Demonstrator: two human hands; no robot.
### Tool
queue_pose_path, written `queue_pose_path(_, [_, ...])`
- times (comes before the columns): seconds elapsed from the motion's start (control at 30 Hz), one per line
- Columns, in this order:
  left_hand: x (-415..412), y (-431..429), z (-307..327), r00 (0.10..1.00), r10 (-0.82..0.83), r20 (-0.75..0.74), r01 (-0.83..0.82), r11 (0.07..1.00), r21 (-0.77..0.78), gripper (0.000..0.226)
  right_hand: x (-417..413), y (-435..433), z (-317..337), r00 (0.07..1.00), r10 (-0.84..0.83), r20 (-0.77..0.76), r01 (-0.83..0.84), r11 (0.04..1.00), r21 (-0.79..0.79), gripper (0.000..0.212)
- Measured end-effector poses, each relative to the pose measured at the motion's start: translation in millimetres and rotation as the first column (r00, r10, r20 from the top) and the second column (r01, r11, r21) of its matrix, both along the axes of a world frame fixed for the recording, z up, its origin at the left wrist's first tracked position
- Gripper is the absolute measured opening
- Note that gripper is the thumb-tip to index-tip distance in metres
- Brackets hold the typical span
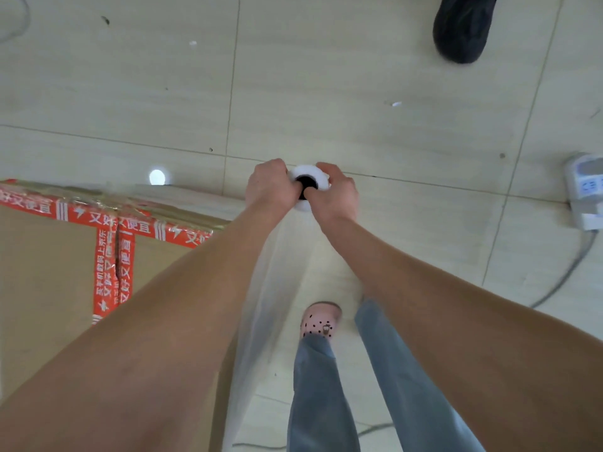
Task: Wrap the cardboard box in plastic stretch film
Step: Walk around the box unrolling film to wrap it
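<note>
We note the tiled floor [359, 93] as the largest surface in view, pale with thin grout lines. The cardboard box [49, 272] stands on it and serves as our landmark; it fills the lower left of the head view, with red printed tape [111, 265] crossing its top seam. A sheet of stretch film [270, 288] hangs just beside the box's right edge, running from the bottom of the view up to the roll [308, 187] (translucent, so the floor shows through it). The roll is held upright, to the right of the box's far corner, its dark core opening facing the camera.

Both arms reach forward, the left one passing over the box top. Left hand [269, 185] grip: clamped on the roll's left side, with fingers curled toward the core. Right hand [336, 194] grip: clamped on the roll's right side, likewise curled over the rim.

To the right of the box, below the roll, we see jeans legs [326, 402] and one pink perforated shoe [321, 319]. Well apart from the box, at the right edge, lies a white power strip [584, 194] with a grey cable [567, 272]. Far beyond the box, top right, is a black shoe [463, 27]. A bright round light reflection [157, 177] sits on the floor just past the box's far edge.
</note>
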State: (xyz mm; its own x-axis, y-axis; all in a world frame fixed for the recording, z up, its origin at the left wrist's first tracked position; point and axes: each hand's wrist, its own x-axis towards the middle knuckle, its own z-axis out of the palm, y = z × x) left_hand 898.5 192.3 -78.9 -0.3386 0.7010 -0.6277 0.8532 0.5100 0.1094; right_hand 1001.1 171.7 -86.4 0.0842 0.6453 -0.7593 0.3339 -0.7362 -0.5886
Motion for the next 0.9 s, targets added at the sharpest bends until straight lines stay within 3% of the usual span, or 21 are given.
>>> queue_pose_path(0.17, [-36.0,16.4,0.7,0.991,0.112,-0.071,-0.112,0.994,0.016,0.018,-32.0,25.8,1.5,0.994,-0.029,-0.107,0.016,0.992,-0.126,0.055])
queue_pose_path(0.53, [-68.4,15.3,1.9,0.97,0.229,-0.087,-0.23,0.973,-0.007,0.016,-67.8,40.7,0.1,0.992,0.047,-0.117,-0.066,0.985,-0.16,0.056])
queue_pose_path(0.9, [-75.8,5.3,-2.0,0.986,0.162,-0.03,-0.164,0.985,-0.058,0.025,-73.8,30.4,-5.8,0.987,0.147,-0.067,-0.156,0.975,-0.159,0.059])
